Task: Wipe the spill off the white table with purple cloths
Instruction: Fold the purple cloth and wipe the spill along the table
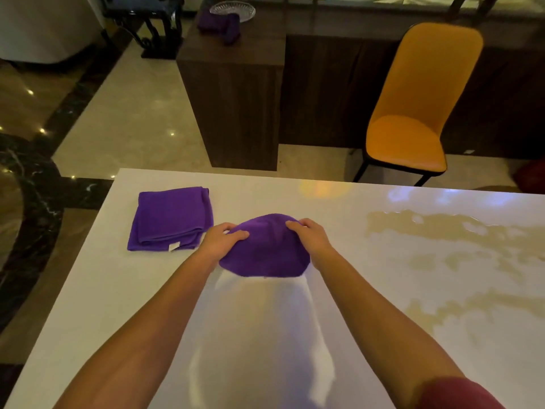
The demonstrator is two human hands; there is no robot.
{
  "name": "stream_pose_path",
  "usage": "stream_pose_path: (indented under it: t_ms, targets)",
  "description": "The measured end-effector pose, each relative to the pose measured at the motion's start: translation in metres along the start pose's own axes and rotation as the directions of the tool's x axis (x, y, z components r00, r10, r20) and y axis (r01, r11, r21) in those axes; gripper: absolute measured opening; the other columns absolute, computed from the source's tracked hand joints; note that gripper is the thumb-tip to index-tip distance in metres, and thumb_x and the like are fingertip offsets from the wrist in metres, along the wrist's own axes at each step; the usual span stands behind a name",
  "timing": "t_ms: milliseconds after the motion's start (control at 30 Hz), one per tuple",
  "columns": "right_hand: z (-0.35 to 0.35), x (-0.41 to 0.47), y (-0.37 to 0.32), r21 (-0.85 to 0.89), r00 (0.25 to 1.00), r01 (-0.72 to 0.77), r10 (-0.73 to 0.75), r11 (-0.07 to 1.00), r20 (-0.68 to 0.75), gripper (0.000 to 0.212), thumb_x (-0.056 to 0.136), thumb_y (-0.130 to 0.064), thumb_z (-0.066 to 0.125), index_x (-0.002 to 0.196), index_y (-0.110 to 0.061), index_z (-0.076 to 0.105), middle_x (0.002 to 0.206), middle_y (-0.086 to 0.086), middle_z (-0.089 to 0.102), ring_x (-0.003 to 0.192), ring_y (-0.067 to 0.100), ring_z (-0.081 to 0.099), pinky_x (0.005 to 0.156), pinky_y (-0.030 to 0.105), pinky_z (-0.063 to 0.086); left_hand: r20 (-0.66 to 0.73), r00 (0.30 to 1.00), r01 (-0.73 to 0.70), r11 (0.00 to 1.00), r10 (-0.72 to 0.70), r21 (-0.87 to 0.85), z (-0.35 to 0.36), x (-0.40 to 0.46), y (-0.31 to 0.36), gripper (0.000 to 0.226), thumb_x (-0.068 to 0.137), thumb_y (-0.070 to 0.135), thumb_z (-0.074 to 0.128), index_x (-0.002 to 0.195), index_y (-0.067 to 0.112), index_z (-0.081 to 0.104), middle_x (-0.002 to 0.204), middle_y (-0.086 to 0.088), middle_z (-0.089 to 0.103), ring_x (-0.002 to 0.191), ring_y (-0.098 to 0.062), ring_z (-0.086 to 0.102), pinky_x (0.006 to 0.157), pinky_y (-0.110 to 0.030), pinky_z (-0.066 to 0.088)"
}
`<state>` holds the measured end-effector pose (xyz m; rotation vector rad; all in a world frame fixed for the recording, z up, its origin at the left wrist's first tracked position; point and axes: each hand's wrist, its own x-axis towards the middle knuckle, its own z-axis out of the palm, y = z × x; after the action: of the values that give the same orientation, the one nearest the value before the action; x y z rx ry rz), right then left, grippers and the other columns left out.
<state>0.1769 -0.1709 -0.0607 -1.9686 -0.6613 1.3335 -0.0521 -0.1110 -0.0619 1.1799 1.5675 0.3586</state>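
Note:
A bunched purple cloth (pixel 265 249) sits on the white table (pixel 88 305) in the middle of the view. My left hand (pixel 222 239) grips its left side and my right hand (pixel 309 236) grips its right side, fingers curled over the top. A second purple cloth (pixel 171 218), folded flat with a white tag, lies to the left of my hands. A pale yellowish spill (pixel 442 261) spreads over the right part of the table, apart from the held cloth.
An orange chair (pixel 413 113) stands beyond the table's far edge at the right. A dark wooden cabinet (pixel 236 98) behind carries another purple cloth (pixel 219 26) and a glass dish (pixel 233 8). Marble floor lies to the left.

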Motion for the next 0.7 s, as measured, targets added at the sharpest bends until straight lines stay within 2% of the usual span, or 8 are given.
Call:
stream_pose_path:
  t_ms: [67, 133, 233, 300, 367, 467, 567, 700]
  targets:
    - [-0.01, -0.023, -0.008, 0.111, 0.999, 0.041, -0.044, 0.993, 0.025, 0.023, 0.104, -0.044, 0.063, 0.112, -0.022, 0.064, 0.115, 0.002, 0.069, 0.111, 0.026, 0.065, 0.091, 0.04, 0.058, 0.001, 0.999, -0.046, 0.997, 0.046, -0.056, -0.009, -0.024, 0.006, 0.026, 0.085, 0.035, 0.08, 0.106, 0.022, 0.076, 0.111, -0.003, 0.075, 0.103, -0.024, 0.07, 0.088, -0.041, 0.057]
    - [-0.021, -0.051, -0.02, 0.127, 0.994, 0.101, -0.105, 0.987, 0.024, 0.023, 0.106, -0.044, 0.058, 0.119, -0.025, 0.06, 0.121, 0.0, 0.066, 0.113, 0.022, 0.064, 0.098, 0.041, 0.059, 0.034, 0.994, -0.102, 0.992, 0.105, -0.08, -0.021, -0.056, 0.024, 0.024, 0.088, 0.036, 0.078, 0.108, 0.024, 0.075, 0.11, -0.001, 0.074, 0.104, -0.023, 0.07, 0.085, -0.039, 0.058]
    - [-0.041, -0.106, -0.046, 0.267, 0.978, 0.193, -0.208, 0.944, 0.032, 0.028, 0.106, -0.038, 0.062, 0.13, -0.023, 0.059, 0.13, 0.003, 0.067, 0.116, 0.024, 0.066, 0.098, 0.042, 0.061, 0.097, 0.968, -0.219, 0.969, 0.231, -0.118, -0.04, -0.123, 0.059, 0.019, 0.09, 0.04, 0.074, 0.104, 0.028, 0.072, 0.101, 0.005, 0.074, 0.092, -0.008, 0.071, 0.07, -0.022, 0.057]
    - [-0.06, -0.145, -0.061, 0.456, 0.955, 0.234, -0.292, 0.859, 0.061, 0.029, 0.103, -0.029, 0.067, 0.13, -0.021, 0.062, 0.128, 0.005, 0.071, 0.118, 0.027, 0.068, 0.097, 0.043, 0.061, 0.156, 0.927, -0.303, 0.925, 0.342, -0.228, -0.049, -0.169, 0.076, 0.028, 0.086, 0.049, 0.07, 0.101, 0.027, 0.074, 0.093, 0.005, 0.076, 0.08, -0.004, 0.07, 0.059, -0.015, 0.051]
    - [-0.076, -0.181, -0.067, 0.543, 0.927, 0.271, -0.367, 0.795, 0.075, 0.028, 0.1, -0.025, 0.069, 0.128, -0.023, 0.065, 0.123, 0.003, 0.074, 0.114, 0.024, 0.071, 0.093, 0.04, 0.062, 0.253, 0.885, -0.269, 0.873, 0.391, -0.407, -0.05, -0.203, 0.078, 0.045, 0.078, 0.063, 0.064, 0.103, 0.027, 0.076, 0.1, 0.0, 0.077, 0.087, -0.011, 0.071, 0.067, -0.022, 0.054]
    - [-0.081, -0.218, -0.059, 0.453, 0.903, 0.311, -0.409, 0.835, 0.133, 0.022, 0.099, -0.024, 0.071, 0.121, -0.026, 0.07, 0.113, -0.001, 0.078, 0.106, 0.019, 0.074, 0.087, 0.034, 0.062, 0.353, 0.893, -0.074, 0.865, 0.279, -0.496, -0.017, -0.227, 0.062, 0.065, 0.076, 0.068, 0.063, 0.127, 0.027, 0.069, 0.128, -0.002, 0.073, 0.115, -0.02, 0.07, 0.095, -0.041, 0.054]
    - [-0.083, -0.23, -0.037, 0.203, 0.92, 0.336, -0.367, 0.92, 0.139, 0.017, 0.093, -0.025, 0.078, 0.11, -0.029, 0.075, 0.102, -0.006, 0.079, 0.101, 0.018, 0.073, 0.085, 0.034, 0.062, 0.479, 0.854, 0.038, 0.894, 0.203, -0.446, 0.034, -0.252, 0.043, 0.053, 0.09, 0.045, 0.058, 0.131, 0.012, 0.064, 0.128, -0.009, 0.073, 0.115, -0.024, 0.071, 0.098, -0.04, 0.055]
    - [-0.115, -0.238, 0.0, 0.123, 0.95, 0.285, -0.297, 0.951, 0.097, 0.019, 0.092, -0.029, 0.08, 0.11, -0.029, 0.076, 0.106, -0.004, 0.077, 0.103, 0.019, 0.071, 0.087, 0.035, 0.062, 0.483, 0.856, 0.044, 0.905, 0.184, -0.422, 0.073, -0.273, 0.029, 0.04, 0.101, 0.028, 0.061, 0.134, 0.006, 0.062, 0.13, -0.015, 0.071, 0.121, -0.032, 0.067, 0.104, -0.045, 0.052]
